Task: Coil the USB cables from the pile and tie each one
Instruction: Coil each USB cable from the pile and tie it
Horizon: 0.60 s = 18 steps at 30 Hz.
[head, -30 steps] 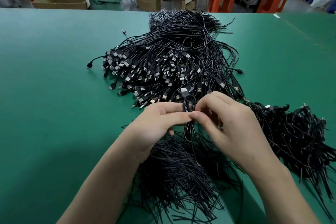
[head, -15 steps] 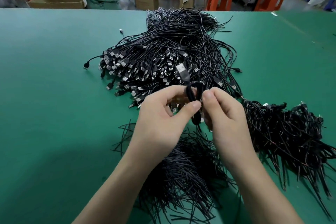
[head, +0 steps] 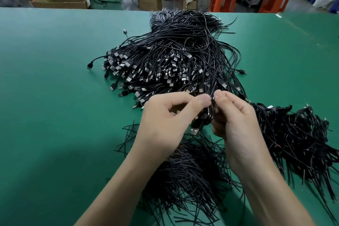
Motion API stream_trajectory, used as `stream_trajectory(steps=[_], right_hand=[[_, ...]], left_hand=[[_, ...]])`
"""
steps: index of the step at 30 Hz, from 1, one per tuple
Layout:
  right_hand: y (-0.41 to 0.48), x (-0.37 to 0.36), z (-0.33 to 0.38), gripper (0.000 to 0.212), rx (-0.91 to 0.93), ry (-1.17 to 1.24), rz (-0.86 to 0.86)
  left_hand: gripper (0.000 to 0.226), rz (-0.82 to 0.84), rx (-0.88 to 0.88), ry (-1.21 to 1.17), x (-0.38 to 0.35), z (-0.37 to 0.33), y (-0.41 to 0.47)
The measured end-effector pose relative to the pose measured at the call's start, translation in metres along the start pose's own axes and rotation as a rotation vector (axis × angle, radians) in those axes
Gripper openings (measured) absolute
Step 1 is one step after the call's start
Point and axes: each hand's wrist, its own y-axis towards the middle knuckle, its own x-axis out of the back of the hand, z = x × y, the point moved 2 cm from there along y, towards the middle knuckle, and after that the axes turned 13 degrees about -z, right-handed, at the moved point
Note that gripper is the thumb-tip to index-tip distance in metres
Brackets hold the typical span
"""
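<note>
Turned plug-down since earlier frame: coiled cable (head: 207, 117), pinched between curled fingertips of left hand (head: 165, 124) and right hand (head: 236, 126), above counter (head: 55, 88), just before pile (head: 174, 57). Risk: slack pinch, loops springing open untied.

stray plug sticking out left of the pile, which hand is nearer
Left. The left hand is right of the stray plug and nearer the camera; the right hand is farther right, beyond it.
</note>
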Motion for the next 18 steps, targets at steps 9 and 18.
stream_trajectory(steps=[9, 18], right_hand=[[-0.004, -0.006, 0.004, 0.044, -0.061, -0.014, 0.048], [-0.014, -0.011, 0.009, 0.043, -0.216, 0.113, 0.062]], left_hand=[[0.044, 0.017, -0.187, 0.162, 0.001, -0.001, 0.003], [0.029, 0.033, -0.587, 0.445, 0.012, -0.005, 0.007]])
